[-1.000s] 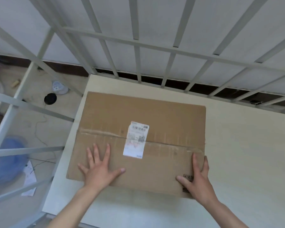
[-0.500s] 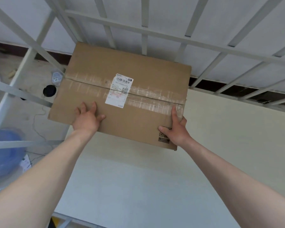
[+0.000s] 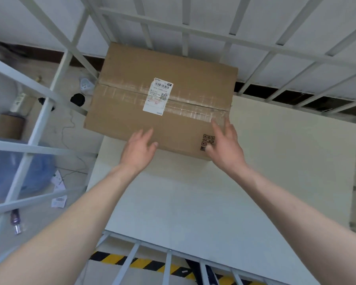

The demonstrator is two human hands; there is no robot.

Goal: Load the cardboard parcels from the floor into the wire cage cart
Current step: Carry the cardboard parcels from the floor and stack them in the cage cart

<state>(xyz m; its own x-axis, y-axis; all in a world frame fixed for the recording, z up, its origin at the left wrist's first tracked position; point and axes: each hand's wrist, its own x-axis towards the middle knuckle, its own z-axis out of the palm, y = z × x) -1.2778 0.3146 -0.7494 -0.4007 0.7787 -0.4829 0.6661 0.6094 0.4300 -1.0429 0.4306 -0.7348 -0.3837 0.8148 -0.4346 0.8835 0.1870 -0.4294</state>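
Note:
A brown cardboard parcel (image 3: 173, 79) with a white shipping label and taped seam lies in the far left corner of the wire cage cart (image 3: 193, 31), on its pale floor panel (image 3: 275, 161). My left hand (image 3: 139, 148) hovers at the parcel's near edge, fingers apart, holding nothing. My right hand (image 3: 224, 145) is over the near right corner by the printed QR mark, fingers spread and loose, not gripping.
White cage bars rise on the left, far and near sides. Outside the left bars sit a blue water bottle (image 3: 10, 171), a small cardboard box (image 3: 9, 125), paper scraps and a cable. Yellow-black floor tape (image 3: 132, 262) runs below the near rail.
The parcel was pushed from the near part of the panel into the far left corner. Both hands have come off it and drawn back slightly.

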